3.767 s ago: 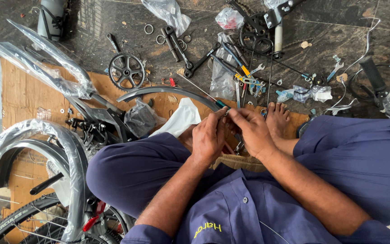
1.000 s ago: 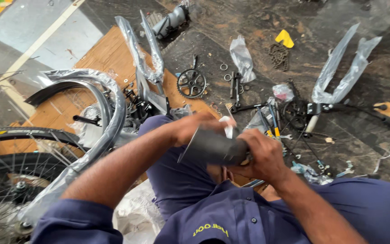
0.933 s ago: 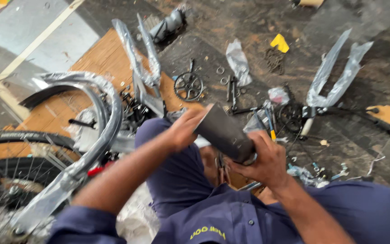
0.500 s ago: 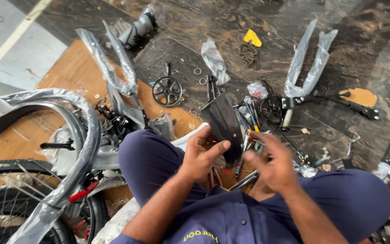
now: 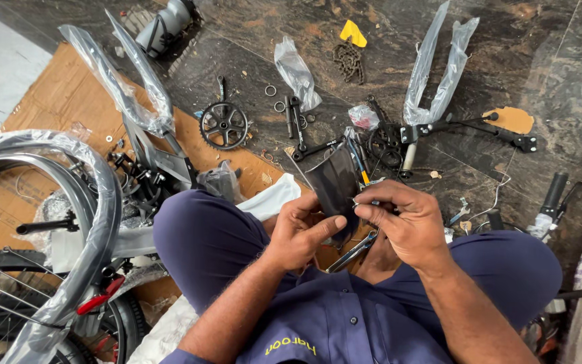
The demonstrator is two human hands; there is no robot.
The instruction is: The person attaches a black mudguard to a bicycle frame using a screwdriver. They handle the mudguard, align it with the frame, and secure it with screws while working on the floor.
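The left hand point(image 5: 301, 232) and right hand point(image 5: 405, 222) both grip a dark curved mudguard point(image 5: 335, 185) held over the lap, its upper end pointing away from the body. The left thumb presses its face and the fingers curl behind; the right fingertips pinch at its right edge, and what they pinch — some small part — is too tiny to make out. The mudguard's lower end is hidden behind both hands. A slim metal tool point(image 5: 353, 251) slants below the hands, its top covered by the right palm.

Beyond the hands, on the dark stone floor point(image 5: 560, 67), lie loose parts: a chainring point(image 5: 223, 125) up and to the left, small rings point(image 5: 274, 98) and a plastic bag point(image 5: 296, 67) past it, a chain point(image 5: 349, 62) and a yellow scrap point(image 5: 353, 32) farther off. Up and to the right of the right hand sits a fork point(image 5: 439, 67) in clear wrap, with a black stem point(image 5: 479, 128) beside it. A handlebar end point(image 5: 552, 199) shows at far right, partly cut off by the knee.

Left of the left hand, cardboard point(image 5: 55, 101) carries a wrapped frame point(image 5: 136, 101) and wrapped mudguards point(image 5: 95, 202) arching over a wheel point(image 5: 8, 296) — its spokes run out of view at the bottom corner. A white cloth point(image 5: 271, 199) peeks out beside the left knee.
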